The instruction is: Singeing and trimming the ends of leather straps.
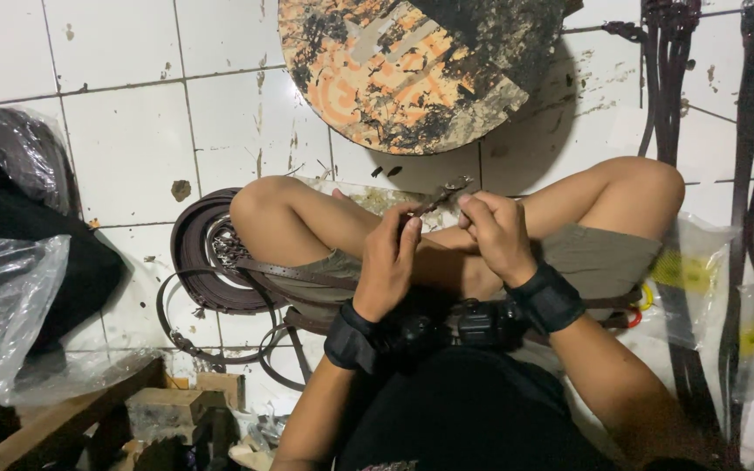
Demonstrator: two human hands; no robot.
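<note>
Seated cross-legged on white tile floor (124,131). Left hand (387,262) and right hand (495,231) together over lap, pinching small metal buckle (447,194) on brown strap (294,272). Coiled belts (198,253) beside left knee. Worn round board (412,70) ahead. Straps (665,78) hanging right.

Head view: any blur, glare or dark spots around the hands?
Head view: left hand and right hand evenly lit, slightly soft; small dark metal piece between them too blurred to identify; glare on clear plastic bag; black lap deeply shadowed; white floor tiles bright.
</note>
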